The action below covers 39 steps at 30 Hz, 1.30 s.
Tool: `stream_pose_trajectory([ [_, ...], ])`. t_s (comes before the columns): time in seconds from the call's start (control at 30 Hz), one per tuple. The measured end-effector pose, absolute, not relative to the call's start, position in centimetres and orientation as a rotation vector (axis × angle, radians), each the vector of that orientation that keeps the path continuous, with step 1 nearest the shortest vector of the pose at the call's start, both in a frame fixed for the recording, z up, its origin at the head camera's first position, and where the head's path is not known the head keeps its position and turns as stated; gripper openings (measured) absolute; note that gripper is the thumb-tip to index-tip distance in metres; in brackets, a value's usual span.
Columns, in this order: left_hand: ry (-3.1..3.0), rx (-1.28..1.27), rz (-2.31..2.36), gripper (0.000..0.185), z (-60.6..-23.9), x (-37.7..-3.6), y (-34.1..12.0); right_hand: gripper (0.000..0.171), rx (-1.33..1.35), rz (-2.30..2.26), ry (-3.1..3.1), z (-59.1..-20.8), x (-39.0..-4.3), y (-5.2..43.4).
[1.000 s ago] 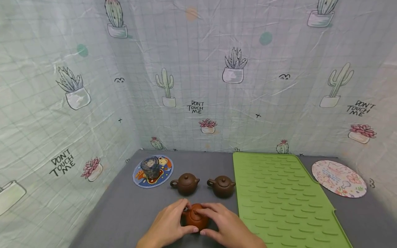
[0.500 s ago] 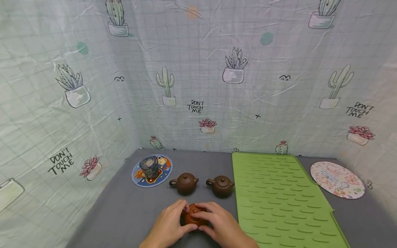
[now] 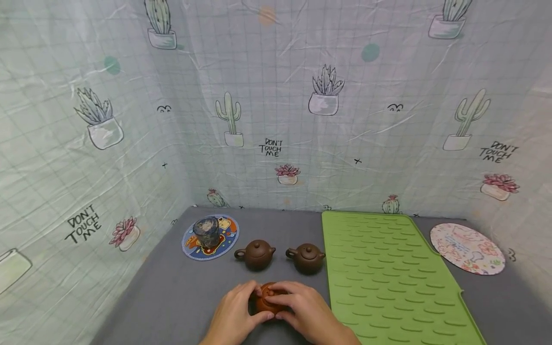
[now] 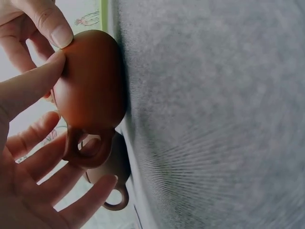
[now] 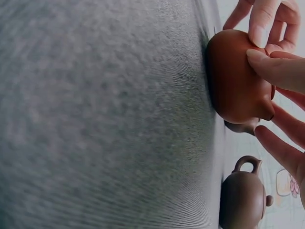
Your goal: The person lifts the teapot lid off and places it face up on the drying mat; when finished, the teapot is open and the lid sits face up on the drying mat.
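Observation:
A small reddish-brown clay teapot (image 3: 261, 304) stands upright on the grey cloth at the near middle, its lid on. From the left, my left hand (image 3: 235, 306) holds it, thumb on the front of its body and forefinger by the lid. My right hand (image 3: 307, 307) grips the other side, its thumb beside the left one and fingers over the lid, partly hiding the top. The left wrist view shows the handle (image 4: 88, 161) close to my spread left fingers. In the right wrist view the spout (image 5: 267, 111) points towards my right fingers.
Two darker brown teapots, one on the left (image 3: 257, 255) and one on the right (image 3: 307, 259), stand just behind. A dark cup (image 3: 208, 233) sits on a blue round mat (image 3: 199, 253) at back left. To the right lie a green ribbed mat (image 3: 379, 278) and a pink-patterned mat (image 3: 467, 249).
My right fingers have come further across the teapot's lid, and the right hand has drawn slightly left. The left hand keeps its hold. The head view has shifted a little.

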<state>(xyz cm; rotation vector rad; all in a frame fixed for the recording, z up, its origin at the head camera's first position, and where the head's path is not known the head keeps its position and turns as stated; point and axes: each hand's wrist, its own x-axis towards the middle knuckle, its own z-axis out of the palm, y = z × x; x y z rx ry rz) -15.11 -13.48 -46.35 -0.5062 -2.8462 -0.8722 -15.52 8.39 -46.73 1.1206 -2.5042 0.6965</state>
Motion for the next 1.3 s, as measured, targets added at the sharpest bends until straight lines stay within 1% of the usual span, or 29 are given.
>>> stream_pose_trajectory([
  [0.23, -2.931, -0.476, -1.000, 0.037, -45.99, -15.32, -13.64, 0.039, 1.124, 0.811, -2.475, -46.65, -15.89, 8.11],
  [0.43, -2.915, -0.486, -1.018, 0.036, -45.99, -15.36, -13.70, 0.038, 1.064, 0.945, -2.499, -46.65, -15.91, 8.04],
  [0.67, -2.874, -0.557, -0.997, 0.031, -46.20, -15.23, -13.82, 0.039, 0.985, 1.065, -2.536, -46.67, -16.06, 8.08],
  [0.83, -2.865, -0.585, -1.002, 0.025, -46.20, -15.24, -13.82, 0.036, 0.954, 1.105, -2.524, -46.61, -16.13, 8.15],
  [1.03, -2.898, -0.550, -1.001, 0.020, -46.04, -15.28, -13.69, 0.032, 0.969, 1.173, -2.468, -46.68, -16.24, 8.24],
  [1.3, -2.956, -0.497, -1.000, 0.021, -45.63, -15.61, -13.73, 0.026, 0.908, 1.201, -2.476, -46.33, -16.29, 8.22],
])
